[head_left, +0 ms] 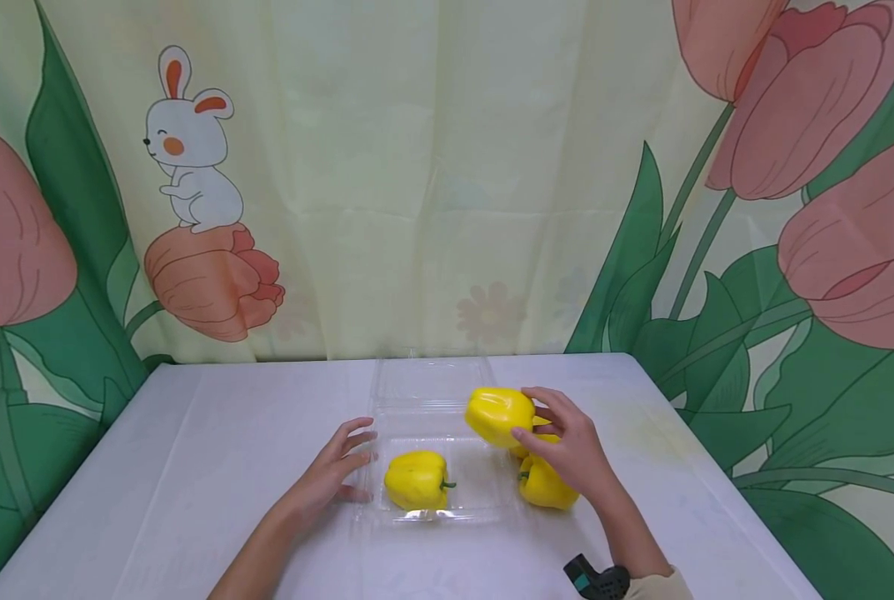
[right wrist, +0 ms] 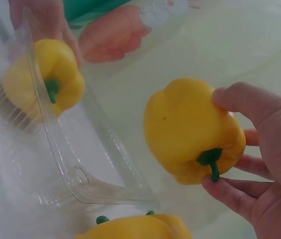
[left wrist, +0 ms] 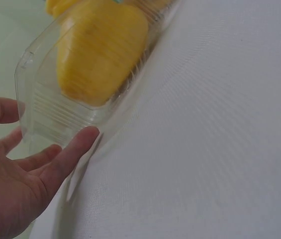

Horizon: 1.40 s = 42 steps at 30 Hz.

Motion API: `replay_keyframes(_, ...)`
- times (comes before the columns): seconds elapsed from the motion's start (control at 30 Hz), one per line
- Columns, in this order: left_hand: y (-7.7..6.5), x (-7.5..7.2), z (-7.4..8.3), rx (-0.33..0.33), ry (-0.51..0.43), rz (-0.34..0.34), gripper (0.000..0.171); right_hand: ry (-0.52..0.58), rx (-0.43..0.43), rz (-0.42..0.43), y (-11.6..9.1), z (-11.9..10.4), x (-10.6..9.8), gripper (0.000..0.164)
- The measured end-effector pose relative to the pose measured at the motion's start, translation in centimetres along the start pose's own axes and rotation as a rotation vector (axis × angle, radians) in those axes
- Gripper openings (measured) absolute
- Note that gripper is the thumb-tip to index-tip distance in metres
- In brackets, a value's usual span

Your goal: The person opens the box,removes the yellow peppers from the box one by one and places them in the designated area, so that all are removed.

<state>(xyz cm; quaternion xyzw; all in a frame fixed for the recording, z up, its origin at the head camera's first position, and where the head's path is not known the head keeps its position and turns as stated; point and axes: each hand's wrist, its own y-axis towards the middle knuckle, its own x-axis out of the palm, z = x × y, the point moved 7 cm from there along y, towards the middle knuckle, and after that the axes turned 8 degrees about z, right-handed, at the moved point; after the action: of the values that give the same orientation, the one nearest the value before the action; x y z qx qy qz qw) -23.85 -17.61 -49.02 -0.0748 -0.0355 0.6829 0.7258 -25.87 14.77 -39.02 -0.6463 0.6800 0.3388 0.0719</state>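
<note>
My right hand (head_left: 570, 437) holds a yellow bell pepper (head_left: 497, 415) up over the right side of a clear plastic clamshell box (head_left: 484, 483). Thumb and fingers grip it around the stem end, and its green stem shows in the right wrist view. Inside the box, toward the left, another yellow bell pepper (head_left: 417, 481) lies on its side. My left hand (head_left: 337, 467) is at the box's left wall, fingers spread and loosely bent, fingertips right at the plastic. Beside the box on the right lie more yellow peppers (head_left: 550, 490), partly hidden by my right hand.
The box's hinged lid (head_left: 432, 381) is folded back toward the far edge of the white-covered table (head_left: 229, 467). Behind the table hangs a curtain (head_left: 432, 183) printed with tulips and a rabbit. A dark device (head_left: 600, 579) is on my right wrist.
</note>
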Motion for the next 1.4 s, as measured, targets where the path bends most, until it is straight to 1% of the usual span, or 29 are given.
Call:
replay_keyframes(0.17, 0.0, 0.0, -0.1, -0.001, 0.006, 0.006, 0.053, -0.02, 0.007, 0.01, 0.0, 0.4, -0.5, 0.06)
replay_keyframes(0.43, 0.1, 0.0, -0.2, -0.005, 0.004, 0.006, 0.054, -0.032, -0.005, 0.026, 0.1, 0.3, -1.2, 0.06)
replay_keyframes(0.73, 0.0, 0.0, 0.1, -0.009, 0.007, 0.006, 0.054, -0.017, -0.013, 0.036, 0.1, 0.7, -1.9, 0.058)
replay_keyframes(0.93, 0.0, 0.0, 0.0, -0.013, 0.012, 0.019, 0.054, -0.018, -0.001, 0.047, 0.3, 1.1, -2.4, 0.059)
replay_keyframes(1.17, 0.0, 0.0, 0.1, -0.005, 0.013, 0.009, 0.054, -0.035, 0.002, 0.063, 0.2, 1.5, -2.9, 0.059)
replay_keyframes(1.4, 0.0, 0.0, 0.0, -0.008, 0.005, 0.012, 0.053, -0.034, 0.014, 0.071, 0.1, 2.0, -3.3, 0.058)
